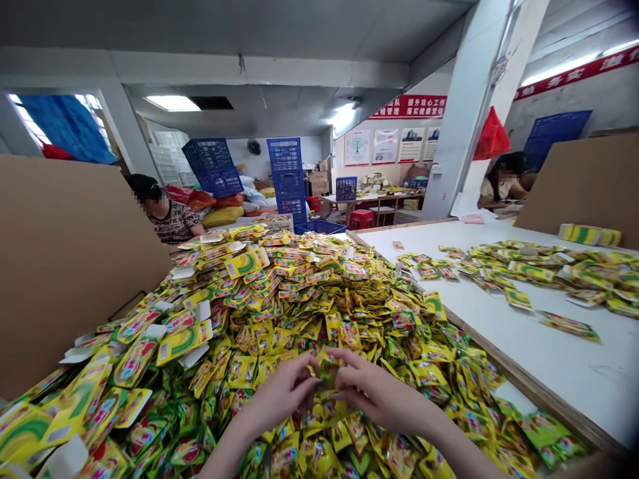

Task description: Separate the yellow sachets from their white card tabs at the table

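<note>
A big heap of small yellow-green sachets (299, 299) covers the table in front of me. Flat yellow card packets (184, 340) lie on its left slope. My left hand (282, 392) and my right hand (372, 389) meet low in the middle, over the heap. Their fingertips pinch together on one sachet (327, 374) held between them. Both hands have curled fingers; most of that sachet is hidden by them.
A tall cardboard wall (60, 253) stands at the left. A white table (539, 346) with more sachets lies to the right, with another cardboard panel (584, 179) behind. One person (167, 213) sits at the back left, another (504, 183) at the back right. Blue crates (285, 173) are stacked beyond.
</note>
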{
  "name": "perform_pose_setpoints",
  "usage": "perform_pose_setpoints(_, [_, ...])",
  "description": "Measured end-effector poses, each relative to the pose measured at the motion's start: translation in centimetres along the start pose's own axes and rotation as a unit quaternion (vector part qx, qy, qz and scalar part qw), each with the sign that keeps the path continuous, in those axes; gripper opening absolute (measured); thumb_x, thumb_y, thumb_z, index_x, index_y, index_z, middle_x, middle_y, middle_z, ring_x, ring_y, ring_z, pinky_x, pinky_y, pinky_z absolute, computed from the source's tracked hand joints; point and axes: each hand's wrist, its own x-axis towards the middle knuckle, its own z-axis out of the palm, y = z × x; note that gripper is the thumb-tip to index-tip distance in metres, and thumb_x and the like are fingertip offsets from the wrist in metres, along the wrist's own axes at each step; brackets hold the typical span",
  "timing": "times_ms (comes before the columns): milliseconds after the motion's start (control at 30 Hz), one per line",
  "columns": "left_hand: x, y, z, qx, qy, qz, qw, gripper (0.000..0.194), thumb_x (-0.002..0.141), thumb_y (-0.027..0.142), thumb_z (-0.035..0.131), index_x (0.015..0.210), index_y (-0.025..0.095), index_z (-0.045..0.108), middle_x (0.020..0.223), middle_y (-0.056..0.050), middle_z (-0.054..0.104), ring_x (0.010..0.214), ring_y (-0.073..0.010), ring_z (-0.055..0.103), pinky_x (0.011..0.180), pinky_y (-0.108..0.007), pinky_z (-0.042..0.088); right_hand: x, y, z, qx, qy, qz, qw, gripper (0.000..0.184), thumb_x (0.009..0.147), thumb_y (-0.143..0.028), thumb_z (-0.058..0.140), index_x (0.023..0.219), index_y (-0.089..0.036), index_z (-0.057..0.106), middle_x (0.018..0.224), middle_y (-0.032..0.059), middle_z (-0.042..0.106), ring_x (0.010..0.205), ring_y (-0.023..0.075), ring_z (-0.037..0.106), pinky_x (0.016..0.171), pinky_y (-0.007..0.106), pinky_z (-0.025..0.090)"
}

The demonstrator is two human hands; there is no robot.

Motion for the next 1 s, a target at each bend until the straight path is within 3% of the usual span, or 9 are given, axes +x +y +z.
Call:
perform_pose_setpoints(133, [-0.7, 0.6, -0.1, -0.056, -0.044, -0.008, 0.997, 0.024, 0.081, 0.042, 0.052, 0.081, 0.018, 0.057, 0.060, 0.004, 0.054, 0.052, -0.0121, 0.054, 0.053, -0.023, 0.044, 1.0, -0.2, 1.0, -0.022, -0.040, -0.004, 0.999, 0.012, 0.088, -0.022, 0.046, 0.081, -0.020, 0.055, 0.072, -0.0009, 0.056, 0.067, 0.0136, 0.053, 0.062, 0.023, 0.042])
perform_pose_setpoints(300, [-1.0, -2.1, 2.0, -0.134, 0.066, -0.045, 0.988, 0.059, 0.083, 0.064, 0.022, 0.111, 0.019, 0.049, 0.088, -0.006, 0.055, 0.075, -0.0189, 0.056, 0.057, -0.029, 0.050, 0.3, 1.0, 3.6, 0.069, 0.078, 0.100, 0.990, 0.018, 0.090, -0.031, 0.043, 0.077, -0.020, 0.049, 0.061, -0.0056, 0.044, 0.056, 0.0098, 0.041, 0.052, 0.020, 0.031])
perform_pose_setpoints(467, [-1.9, -4.9, 5.5, -0.137, 0.081, -0.118, 0.980, 0.066, 0.078, 0.065, 0.038, 0.129, 0.022, 0.040, 0.098, -0.010, 0.063, 0.087, -0.0283, 0.060, 0.068, -0.038, 0.050, 0.0, 1.6, 5.8, 0.118, 0.142, 0.140, 0.973, 0.016, 0.089, -0.036, 0.043, 0.092, -0.021, 0.047, 0.055, -0.0088, 0.036, 0.050, 0.0095, 0.033, 0.049, 0.021, 0.029])
perform_pose_setpoints(567, [-1.9, -4.6, 6.7, -0.084, 0.176, -0.119, 0.973, 0.060, 0.085, 0.055, 0.033, 0.133, 0.019, 0.035, 0.130, -0.012, 0.049, 0.125, -0.0295, 0.039, 0.099, -0.040, 0.036, 0.4, 1.3, 7.0, 0.234, 0.212, 0.169, 0.934, 0.045, 0.087, -0.043, 0.046, 0.124, -0.021, 0.031, 0.060, -0.0077, 0.041, 0.053, 0.0114, 0.042, 0.047, 0.022, 0.038])
perform_pose_setpoints(667, [-1.4, -2.7, 6.9, 0.010, 0.202, -0.094, 0.975, 0.053, 0.091, 0.043, 0.023, 0.134, 0.013, 0.030, 0.127, -0.017, 0.053, 0.119, -0.0255, 0.047, 0.098, -0.038, 0.037, 0.8, 1.2, 7.9, 0.417, 0.197, 0.183, 0.868, 0.054, 0.080, -0.051, 0.053, 0.121, -0.021, 0.035, 0.074, -0.0019, 0.054, 0.055, 0.0138, 0.055, 0.044, 0.025, 0.047])
perform_pose_setpoints(733, [-0.7, -1.2, 5.6, 0.146, 0.201, -0.017, 0.968, 0.044, 0.093, 0.036, 0.022, 0.128, 0.015, 0.037, 0.100, -0.012, 0.066, 0.089, -0.0213, 0.063, 0.076, -0.032, 0.049, 0.8, 1.5, 7.9, 0.458, 0.206, 0.179, 0.846, 0.045, 0.076, -0.052, 0.058, 0.105, -0.018, 0.049, 0.076, 0.0004, 0.059, 0.051, 0.0136, 0.058, 0.045, 0.026, 0.049])
perform_pose_setpoints(800, [0.6, 0.1, 2.7, 0.300, 0.250, 0.068, 0.918, 0.035, 0.092, 0.035, 0.026, 0.118, 0.018, 0.044, 0.084, -0.007, 0.067, 0.072, -0.0183, 0.064, 0.064, -0.028, 0.050, 0.4, 2.0, 7.4, 0.441, 0.251, 0.188, 0.841, 0.039, 0.076, -0.050, 0.060, 0.093, -0.015, 0.055, 0.074, 0.0018, 0.062, 0.050, 0.0134, 0.059, 0.046, 0.025, 0.047])
perform_pose_setpoints(933, [4.8, 1.3, -6.0, 0.399, 0.396, 0.078, 0.824, 0.047, 0.086, 0.036, 0.042, 0.125, 0.010, 0.038, 0.125, -0.021, 0.047, 0.123, -0.0338, 0.038, 0.100, -0.050, 0.033, -0.7, 3.1, 6.1, 0.412, 0.290, 0.227, 0.833, 0.039, 0.070, -0.050, 0.066, 0.085, -0.015, 0.059, 0.067, 0.0012, 0.061, 0.056, 0.0169, 0.061, 0.040, 0.022, 0.045])
perform_pose_setpoints(1000, [6.9, 0.8, -9.4, 0.431, 0.411, 0.072, 0.800, 0.055, 0.081, 0.030, 0.050, 0.130, 0.011, 0.035, 0.134, -0.022, 0.040, 0.128, -0.0384, 0.029, 0.102, -0.057, 0.027, -1.2, 3.3, 6.1, 0.422, 0.282, 0.235, 0.829, 0.041, 0.068, -0.052, 0.067, 0.084, -0.015, 0.060, 0.063, -0.0004, 0.058, 0.055, 0.0174, 0.060, 0.037, 0.022, 0.045])
